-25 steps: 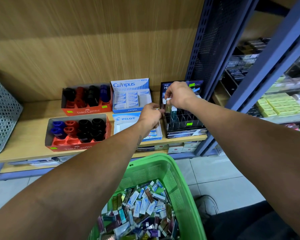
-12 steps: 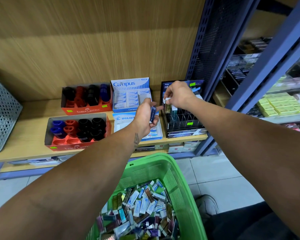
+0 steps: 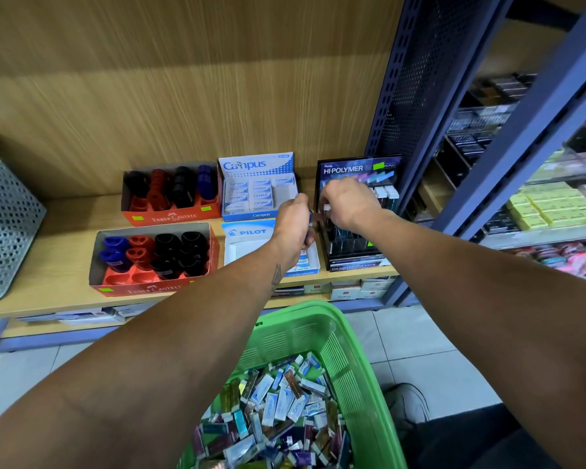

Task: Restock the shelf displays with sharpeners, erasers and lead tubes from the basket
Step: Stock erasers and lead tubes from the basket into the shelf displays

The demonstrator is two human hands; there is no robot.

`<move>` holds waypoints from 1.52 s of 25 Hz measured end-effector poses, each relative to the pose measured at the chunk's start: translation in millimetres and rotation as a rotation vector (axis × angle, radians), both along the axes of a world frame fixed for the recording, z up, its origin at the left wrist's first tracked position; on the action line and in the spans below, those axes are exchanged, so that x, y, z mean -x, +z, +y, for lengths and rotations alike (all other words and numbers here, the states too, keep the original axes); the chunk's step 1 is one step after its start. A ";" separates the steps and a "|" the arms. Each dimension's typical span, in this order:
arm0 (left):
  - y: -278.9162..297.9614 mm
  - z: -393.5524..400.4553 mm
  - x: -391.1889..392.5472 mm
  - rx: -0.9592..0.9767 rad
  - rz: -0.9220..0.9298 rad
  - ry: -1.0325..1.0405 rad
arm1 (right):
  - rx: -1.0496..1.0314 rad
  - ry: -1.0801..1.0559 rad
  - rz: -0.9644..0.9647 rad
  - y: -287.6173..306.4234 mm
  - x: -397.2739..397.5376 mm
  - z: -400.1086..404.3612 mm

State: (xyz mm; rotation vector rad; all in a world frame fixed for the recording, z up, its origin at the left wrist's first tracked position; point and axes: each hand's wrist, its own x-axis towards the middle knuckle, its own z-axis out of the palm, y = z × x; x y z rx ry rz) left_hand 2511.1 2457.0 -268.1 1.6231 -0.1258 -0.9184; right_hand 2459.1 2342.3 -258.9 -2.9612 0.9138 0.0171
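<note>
My right hand (image 3: 347, 204) is curled over the black Hi-Polymer display (image 3: 359, 211) on the shelf and pinches a small white-capped piece at its slots. My left hand (image 3: 293, 225) hovers just left of the display and grips several small blue lead tubes (image 3: 310, 216). Below my arms the green basket (image 3: 359, 377) holds a heap of erasers and lead tubes (image 3: 278, 414). On the shelf stand a blue Campus eraser box (image 3: 259, 187), a Pilot eraser box (image 3: 247, 235), and two orange Faber-Castell sharpener boxes (image 3: 170, 194) (image 3: 153, 255).
A perforated grey metal bin (image 3: 7, 218) stands at the shelf's left end. A blue steel upright (image 3: 410, 79) borders the display on the right, with a neighbouring rack of stock (image 3: 555, 204) beyond it. Packets line the lower shelf (image 3: 349, 289). A shoe (image 3: 410, 404) rests on the tiled floor.
My left hand turned from showing the blue tubes in its palm and moved right, close to the display. My right hand shifted slightly right and lower over the slots.
</note>
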 end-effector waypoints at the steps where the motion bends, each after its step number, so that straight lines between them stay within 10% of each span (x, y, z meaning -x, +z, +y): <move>1: -0.3 -0.7 -0.2 0.004 -0.013 0.003 | 0.031 0.014 -0.017 -3.0 0.2 1.1; 6: 16.4 1.6 -0.4 0.016 -0.091 0.025 | -0.005 -0.029 -0.244 8.1 9.2 -6.2; 11: 48.0 -1.4 13.2 0.118 -0.037 -0.112 | -0.860 -0.127 -0.572 59.8 31.8 -8.6; 17: 63.4 -14.2 31.5 0.128 -0.014 -0.072 | -1.005 -0.016 -0.563 72.6 61.1 0.3; 26: 27.1 -8.6 25.5 -0.119 -0.578 -0.175 | -0.130 -0.317 -0.273 41.3 67.0 -60.4; 38: 1.8 -14.8 28.2 -0.156 -0.666 -0.213 | -0.141 -0.241 -0.177 -4.3 59.2 -63.5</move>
